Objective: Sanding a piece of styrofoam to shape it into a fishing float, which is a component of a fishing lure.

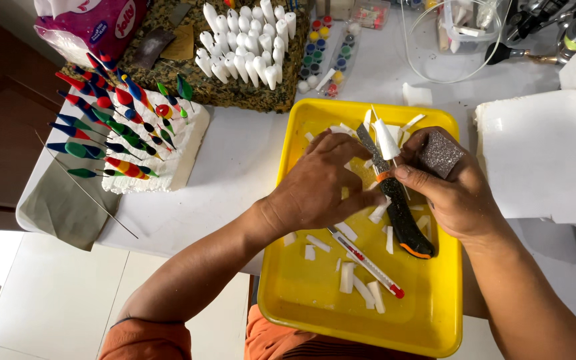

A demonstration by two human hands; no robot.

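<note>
Over a yellow tray (428,313), my right hand (458,193) holds a dark sanding block (440,153) and a thin stick carrying a white cone-shaped foam piece (386,139). My left hand (321,183) reaches in from the left, fingers curled near that stick, beside a black knife with orange trim (401,217) lying across the tray. A slim white and red cutter (368,263) and several white foam offcuts (347,277) lie on the tray floor.
A white foam block (185,150) at left holds several painted floats on sticks. Behind it a brown block (235,93) carries several plain white foam pieces (245,43). Small paint pots (325,50) stand at the back; white foam slabs (538,157) lie at right.
</note>
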